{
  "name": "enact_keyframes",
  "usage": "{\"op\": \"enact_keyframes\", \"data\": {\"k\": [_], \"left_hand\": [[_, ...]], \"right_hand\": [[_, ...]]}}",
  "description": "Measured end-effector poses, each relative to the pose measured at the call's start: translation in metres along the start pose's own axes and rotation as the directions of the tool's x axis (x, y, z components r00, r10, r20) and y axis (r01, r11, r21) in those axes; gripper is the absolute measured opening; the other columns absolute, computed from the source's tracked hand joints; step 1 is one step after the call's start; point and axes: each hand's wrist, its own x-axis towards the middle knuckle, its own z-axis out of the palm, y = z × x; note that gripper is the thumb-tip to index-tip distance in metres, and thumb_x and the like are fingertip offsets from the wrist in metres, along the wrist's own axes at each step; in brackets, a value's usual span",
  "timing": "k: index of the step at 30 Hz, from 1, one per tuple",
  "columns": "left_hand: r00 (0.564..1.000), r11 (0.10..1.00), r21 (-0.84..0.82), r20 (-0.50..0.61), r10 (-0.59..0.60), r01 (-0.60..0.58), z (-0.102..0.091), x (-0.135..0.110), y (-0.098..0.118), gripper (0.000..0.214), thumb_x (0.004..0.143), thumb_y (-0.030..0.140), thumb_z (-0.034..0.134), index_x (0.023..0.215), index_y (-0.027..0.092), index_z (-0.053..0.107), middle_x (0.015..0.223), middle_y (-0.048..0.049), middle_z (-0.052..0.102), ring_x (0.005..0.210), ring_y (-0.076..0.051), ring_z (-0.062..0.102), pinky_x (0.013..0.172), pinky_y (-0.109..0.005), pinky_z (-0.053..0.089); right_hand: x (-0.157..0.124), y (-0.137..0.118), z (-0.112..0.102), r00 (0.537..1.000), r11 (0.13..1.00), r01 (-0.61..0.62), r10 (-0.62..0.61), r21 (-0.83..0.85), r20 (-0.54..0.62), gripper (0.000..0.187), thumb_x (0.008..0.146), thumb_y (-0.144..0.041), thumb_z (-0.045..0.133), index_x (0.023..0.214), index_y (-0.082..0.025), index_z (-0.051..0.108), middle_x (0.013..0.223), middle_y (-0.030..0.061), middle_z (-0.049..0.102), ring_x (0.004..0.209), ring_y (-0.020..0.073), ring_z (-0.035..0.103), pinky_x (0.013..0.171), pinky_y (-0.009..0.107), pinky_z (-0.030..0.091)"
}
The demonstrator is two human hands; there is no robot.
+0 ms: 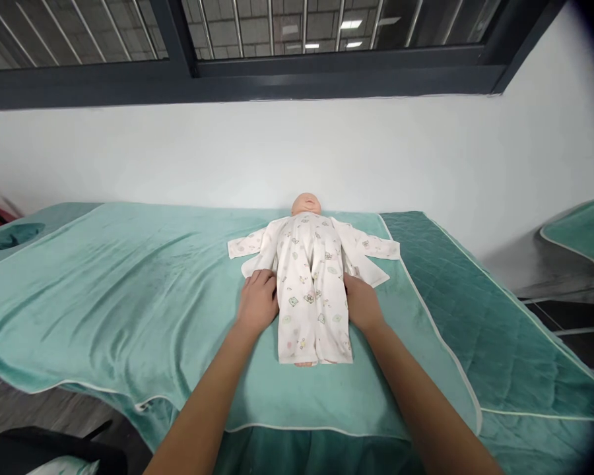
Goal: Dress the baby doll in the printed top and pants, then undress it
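A baby doll (306,203) lies on its back on a teal blanket (129,290), head toward the wall. It wears a white printed romper (313,290) with sleeves spread out. My left hand (257,300) rests against the doll's left side at waist height, fingers curled onto the romper's edge. My right hand (360,302) presses the opposite side, its fingers tucked under the fabric and partly hidden. Both hands flank the doll's body, touching the garment.
The blanket covers a padded table with a darker quilted teal cover (475,316) at the right. A white wall (297,152) and a barred window (277,33) stand behind. Another teal-covered table (584,231) is at far right, dark floor between.
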Motion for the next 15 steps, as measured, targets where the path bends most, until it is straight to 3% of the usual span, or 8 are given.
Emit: {"op": "enact_keyframes", "data": {"k": [5, 7, 10, 12, 15], "left_hand": [[0.98, 0.983, 0.004, -0.081, -0.182, 0.183, 0.004, 0.002, -0.005, 0.024, 0.095, 0.03, 0.044, 0.083, 0.021, 0.063, 0.103, -0.0089, 0.066, 0.102, -0.028, 0.056, 0.083, -0.042, 0.043], [0.944, 0.949, -0.003, -0.106, -0.313, 0.314, 0.005, 0.003, -0.01, 0.022, 0.095, 0.033, 0.044, 0.088, 0.021, 0.062, 0.104, -0.0094, 0.066, 0.103, -0.029, 0.056, 0.084, -0.044, 0.043], [0.866, 0.872, 0.01, -0.122, -0.484, 0.489, 0.009, 0.008, -0.02, 0.025, 0.092, 0.036, 0.048, 0.105, 0.02, 0.061, 0.115, -0.0117, 0.065, 0.109, -0.033, 0.055, 0.089, -0.048, 0.043], [0.833, 0.836, 0.041, -0.126, -0.539, 0.547, 0.011, 0.011, -0.025, 0.034, 0.09, 0.039, 0.05, 0.116, 0.018, 0.058, 0.125, -0.0141, 0.061, 0.117, -0.035, 0.052, 0.095, -0.05, 0.041], [0.793, 0.792, 0.081, -0.138, -0.593, 0.606, 0.012, 0.017, -0.031, 0.043, 0.088, 0.044, 0.052, 0.12, 0.016, 0.056, 0.132, -0.0169, 0.056, 0.123, -0.037, 0.049, 0.1, -0.051, 0.038]], "right_hand": [[-0.002, 0.002, 0.001, 0.996, 0.989, -0.004, 0.018, 0.151, -0.093, 0.015, 0.092, -0.027, 0.045, 0.084, -0.022, 0.057, 0.085, 0.0041, 0.065, 0.079, 0.0205, 0.058, 0.065, 0.028, 0.037], [0.0, 0.008, 0.001, 0.977, 0.977, 0.028, 0.018, 0.212, -0.213, 0.017, 0.092, -0.026, 0.044, 0.094, -0.022, 0.06, 0.091, 0.0056, 0.065, 0.087, 0.0215, 0.059, 0.075, 0.031, 0.043], [0.009, 0.03, -0.003, 0.907, 0.978, 0.019, 0.071, 0.208, -0.415, 0.02, 0.09, -0.025, 0.045, 0.1, -0.019, 0.062, 0.099, 0.0098, 0.064, 0.098, 0.0243, 0.058, 0.088, 0.038, 0.044], [0.018, 0.052, -0.009, 0.869, 0.973, -0.071, 0.169, 0.22, -0.466, 0.024, 0.088, -0.027, 0.047, 0.102, -0.017, 0.062, 0.103, 0.0125, 0.064, 0.098, 0.025, 0.058, 0.088, 0.039, 0.045], [0.031, 0.082, -0.018, 0.85, 0.915, -0.28, 0.376, 0.289, -0.368, 0.027, 0.084, -0.031, 0.051, 0.102, -0.016, 0.064, 0.101, 0.0129, 0.067, 0.088, 0.0235, 0.061, 0.083, 0.038, 0.046]]}}
